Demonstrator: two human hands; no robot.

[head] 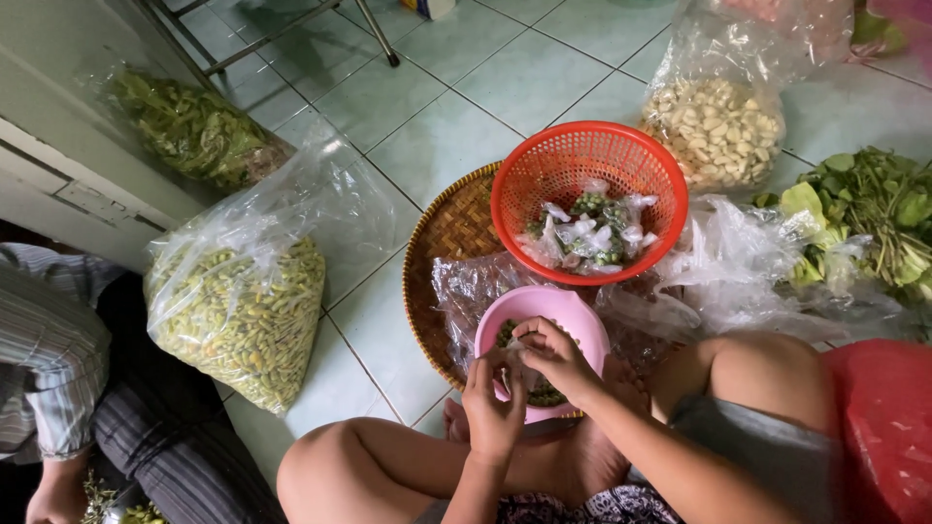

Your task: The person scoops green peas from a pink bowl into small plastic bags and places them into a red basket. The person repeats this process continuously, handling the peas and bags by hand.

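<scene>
- Small clear bag sits between both hands, right over the pink bowl of green pods, which rests on the woven tray on the tiled floor.
- Left hand: fingers curled and pinched on the bag's near edge, nearly closed.
- Right hand: fingers bent down onto the bag's top, gripping it; how tightly is hard to tell.
- Risk, as I judge it: the thin plastic could slip from the pinch and spill pods into the bowl or onto the floor.
- Red basket just beyond holds filled little bags; crowding it could knock the bowl.
- Far left, another person's hand works apart, beside a big bag of pods.
</scene>
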